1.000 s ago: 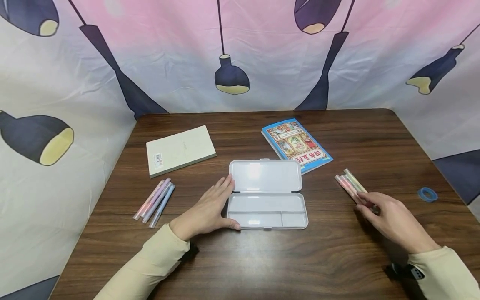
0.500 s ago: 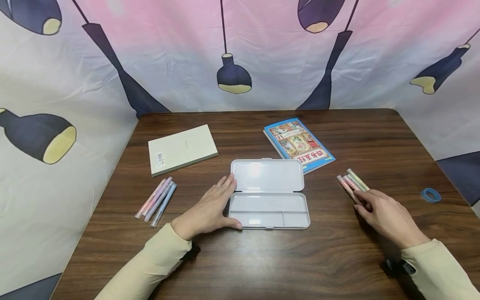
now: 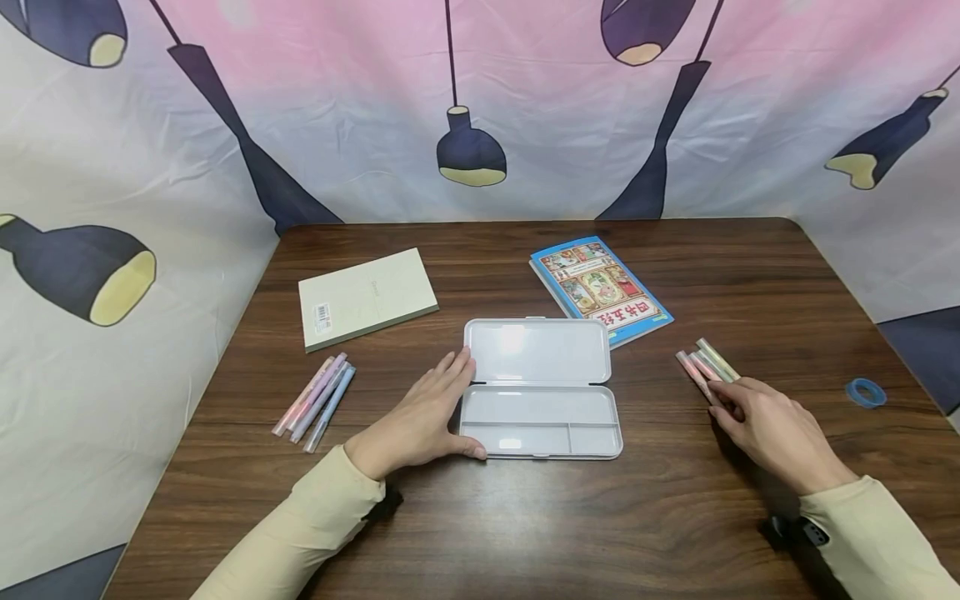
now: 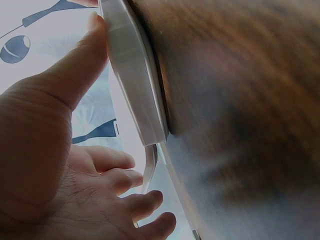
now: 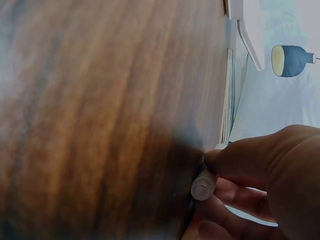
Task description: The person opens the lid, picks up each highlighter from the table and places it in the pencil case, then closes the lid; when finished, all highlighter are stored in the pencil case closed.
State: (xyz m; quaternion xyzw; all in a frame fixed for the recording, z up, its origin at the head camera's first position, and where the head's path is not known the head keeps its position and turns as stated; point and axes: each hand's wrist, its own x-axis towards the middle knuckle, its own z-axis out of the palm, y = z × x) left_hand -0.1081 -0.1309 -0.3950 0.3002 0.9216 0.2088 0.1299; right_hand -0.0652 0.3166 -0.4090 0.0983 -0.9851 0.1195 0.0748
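Note:
A pale grey pencil case [image 3: 517, 404] lies open in the middle of the table, its lid folded back. Along its left side rests my left hand [image 3: 423, 412], the thumb at the front corner and the straight fingers beside the hinge and lid. In the left wrist view the thumb touches the case wall [image 4: 132, 75]. To the right, my right hand [image 3: 780, 433] pinches a pink pen [image 3: 693, 373] at the left of a small group. Another pink pen [image 3: 703, 365] and a yellow-green pen [image 3: 716, 358] lie against it, partly hidden by the fingers. The right wrist view shows the pen's round end [image 5: 202, 190] under the thumb.
Several purple, pink and blue pens [image 3: 318, 400] lie at the left. A cream book [image 3: 367, 296] is behind them. A blue illustrated book [image 3: 600, 283] lies behind the case, overlapped by its lid. A blue tape roll [image 3: 866, 392] sits near the right edge.
My right hand has shifted slightly left and now pinches the leftmost pink pen, which stands a little apart from the others. The left hand stays at the case. The head view has shifted slightly.

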